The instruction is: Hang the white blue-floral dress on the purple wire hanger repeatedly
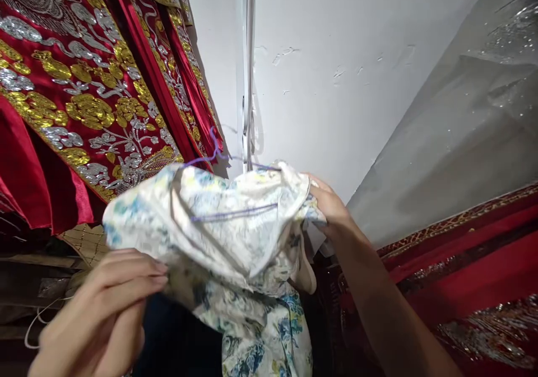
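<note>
A white garment (235, 242) with a blue and yellow floral print hangs on a thin purple hanger (216, 152). Its V-shaped neckline faces me, and the hanger's lower bar crosses the opening. At the right shoulder, my right hand (330, 203) grips the cloth; part of its fingers are hidden behind the fabric. My left hand (105, 304), slightly blurred, is at the lower left edge of the garment. Its fingers stretch out towards the cloth, with the thumb below, and no fabric shows between them. The hanger's hook points up near a metal pole.
Red embroidered cloth (92, 91) with gold and silver sequins hangs at the left. An upright metal pole (247, 74) runs along the white wall (328, 46). Clear plastic sheeting (471, 119) covers the right side, above more red trimmed fabric (474, 270).
</note>
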Motion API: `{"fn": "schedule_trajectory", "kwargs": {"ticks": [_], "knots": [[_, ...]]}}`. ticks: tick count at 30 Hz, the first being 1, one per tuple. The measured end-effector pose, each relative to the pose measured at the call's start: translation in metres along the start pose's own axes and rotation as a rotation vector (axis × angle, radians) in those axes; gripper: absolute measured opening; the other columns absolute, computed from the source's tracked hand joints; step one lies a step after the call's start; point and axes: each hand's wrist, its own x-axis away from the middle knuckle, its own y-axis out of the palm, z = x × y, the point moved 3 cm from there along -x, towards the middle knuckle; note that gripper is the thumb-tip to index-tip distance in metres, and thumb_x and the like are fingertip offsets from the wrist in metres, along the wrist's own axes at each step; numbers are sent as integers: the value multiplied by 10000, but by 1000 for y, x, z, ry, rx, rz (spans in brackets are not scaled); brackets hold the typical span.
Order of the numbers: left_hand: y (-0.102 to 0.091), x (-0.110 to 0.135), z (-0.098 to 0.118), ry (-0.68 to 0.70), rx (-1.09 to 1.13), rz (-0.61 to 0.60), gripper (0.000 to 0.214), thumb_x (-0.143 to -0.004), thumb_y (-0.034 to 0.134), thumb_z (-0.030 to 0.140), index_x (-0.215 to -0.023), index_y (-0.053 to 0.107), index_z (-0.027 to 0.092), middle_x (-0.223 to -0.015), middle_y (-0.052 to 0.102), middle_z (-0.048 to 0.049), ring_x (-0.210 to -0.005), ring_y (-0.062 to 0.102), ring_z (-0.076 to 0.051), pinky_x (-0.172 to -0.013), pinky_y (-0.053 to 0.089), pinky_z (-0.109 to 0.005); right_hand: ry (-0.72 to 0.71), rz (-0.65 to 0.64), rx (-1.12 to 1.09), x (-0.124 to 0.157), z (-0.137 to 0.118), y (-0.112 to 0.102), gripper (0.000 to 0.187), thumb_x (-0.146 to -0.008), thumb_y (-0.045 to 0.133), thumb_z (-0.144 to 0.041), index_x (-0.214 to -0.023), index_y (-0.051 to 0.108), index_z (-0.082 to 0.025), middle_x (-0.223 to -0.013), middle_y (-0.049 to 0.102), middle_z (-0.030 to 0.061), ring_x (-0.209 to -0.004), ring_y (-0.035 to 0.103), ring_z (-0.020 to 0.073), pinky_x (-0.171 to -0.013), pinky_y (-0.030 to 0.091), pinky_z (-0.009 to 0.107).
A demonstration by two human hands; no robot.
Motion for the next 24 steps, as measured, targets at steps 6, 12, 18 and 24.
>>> {"fn": "schedule_trajectory", "kwargs": {"ticks": [6, 12, 18, 24], "knots": [[69, 44, -28, -429, 78, -223, 128, -937, 586, 199, -1035, 656, 241, -968, 696, -35, -898, 664, -192, -775, 521, -308, -156, 214, -60, 13, 2, -13, 321, -709, 793, -393, -924, 632, -217, -681, 646, -13, -657, 662, 192, -554, 479, 252], [156, 77, -75, -832, 339, -126, 282, -856, 693, 423, -1001, 595, 202, -965, 666, -48, -902, 645, -196, -766, 511, -281, -111, 239, 44, 47, 29, -24, 355, -794, 714, -403, -1105, 669, -238, -856, 713, 12, -734, 669, 183, -600, 495, 242], [185, 71, -95, -876, 505, 113, 283, -886, 633, 416, -745, 568, 180, -711, 557, 12, -709, 542, -138, -688, 431, -226, -120, 270, 119, 31, 34, -45, 492, -812, 679, -461, -1231, 626, -208, -1019, 715, 73, -899, 679, 244, -744, 522, 329], [182, 103, -75, -925, 579, -10, 209, -900, 606, 382, -920, 633, 176, -809, 617, -9, -775, 573, -161, -728, 440, -239, -309, 867, 252, 100, 118, -62, 384, -832, 655, -494, -1098, 623, -220, -1096, 654, 68, -997, 607, 214, -892, 472, 344]]}}
